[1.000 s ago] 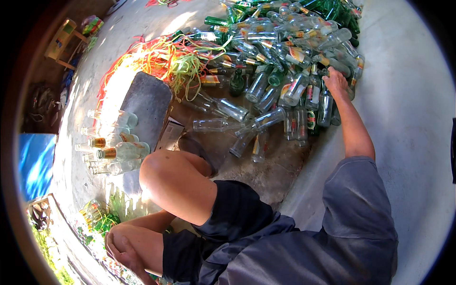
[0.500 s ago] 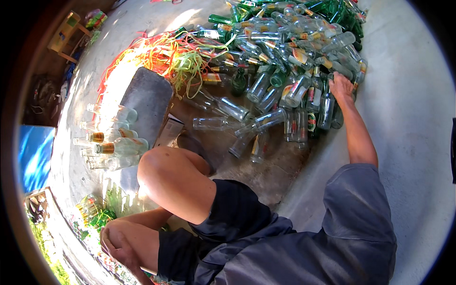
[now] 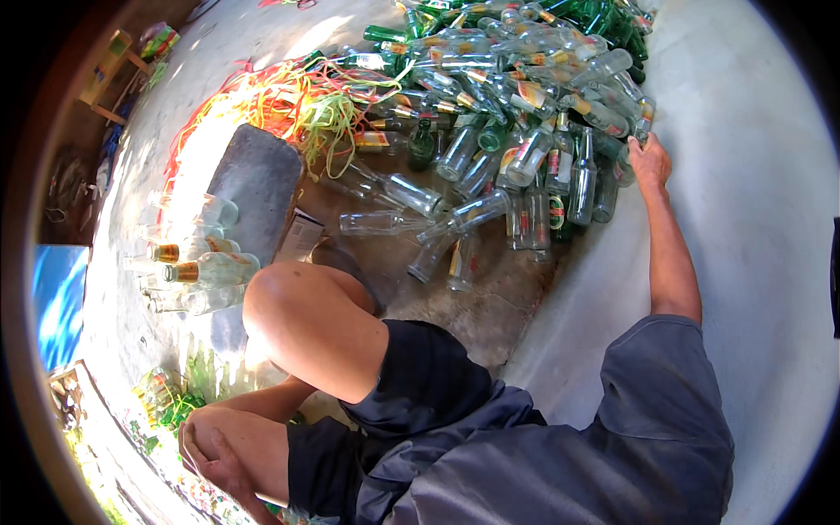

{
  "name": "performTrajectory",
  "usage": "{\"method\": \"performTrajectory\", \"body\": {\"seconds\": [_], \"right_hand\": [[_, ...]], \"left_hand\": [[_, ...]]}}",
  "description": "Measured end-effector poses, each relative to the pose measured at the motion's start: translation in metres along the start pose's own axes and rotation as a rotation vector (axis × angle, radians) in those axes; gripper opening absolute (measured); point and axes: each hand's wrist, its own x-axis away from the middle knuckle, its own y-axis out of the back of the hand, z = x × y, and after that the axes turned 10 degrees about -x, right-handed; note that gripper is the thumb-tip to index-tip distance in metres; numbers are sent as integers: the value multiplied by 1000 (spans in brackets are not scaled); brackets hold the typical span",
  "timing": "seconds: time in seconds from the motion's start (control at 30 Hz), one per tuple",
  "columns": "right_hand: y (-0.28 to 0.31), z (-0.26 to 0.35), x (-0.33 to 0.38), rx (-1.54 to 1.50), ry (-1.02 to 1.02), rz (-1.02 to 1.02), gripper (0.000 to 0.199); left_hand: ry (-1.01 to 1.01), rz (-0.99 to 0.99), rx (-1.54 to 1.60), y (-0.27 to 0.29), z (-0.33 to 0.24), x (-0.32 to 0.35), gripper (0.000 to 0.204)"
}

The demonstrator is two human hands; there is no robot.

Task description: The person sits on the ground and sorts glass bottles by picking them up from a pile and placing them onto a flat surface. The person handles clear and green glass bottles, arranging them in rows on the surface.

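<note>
At the right side of a heap of glass bottles, my right hand (image 3: 649, 164) is closed at the end of a clear glass bottle (image 3: 645, 122) that lies against the pale wall. Just left of that hand stands a dark-tinted bottle (image 3: 583, 188), neck up, among several upright bottles. My left hand (image 3: 223, 465) rests on my left knee, holding nothing, its fingers apart. Clear bottles (image 3: 477, 215) lie loose on the floor in front of my raised knee. Green bottles (image 3: 604, 22) pile up at the far end.
A tangle of red and yellow plastic straps (image 3: 289, 101) lies left of the heap, beside a dark grey slab (image 3: 254, 179). Several clear bottles (image 3: 210, 268) lie in a stack at the left. The pale wall (image 3: 744, 175) runs along my right.
My right hand has let go of the dark-tinted bottle's neck and moved right to a clear bottle by the wall. The view has shifted slightly. My left hand stays on the knee.
</note>
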Motion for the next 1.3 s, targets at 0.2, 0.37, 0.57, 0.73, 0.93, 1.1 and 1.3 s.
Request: {"method": "performTrajectory", "body": {"seconds": [0.2,0.37,0.57,0.73,0.93,1.1,1.3], "right_hand": [[33,9,4,-11,-5,-47,43],[59,27,10,-48,6,-76,44],[93,67,11,-48,79,-81,44],[135,106,3,-126,193,-97,48],[164,192,7,-536,328,-75,44],[148,282,35,-867,379,146,26],[99,376,82,-1026,513,394,22]], "left_hand": [[6,-10,-13,-1,0,2,51],[-21,-49,74,-1,-2,5,52],[-19,-37,-5,4,9,9,54],[-11,-25,28,4,7,10,55],[-16,-20,62,1,13,16,54],[-4,18,97,23,8,13,53],[-17,-22,90,29,-11,-4,52]]}}
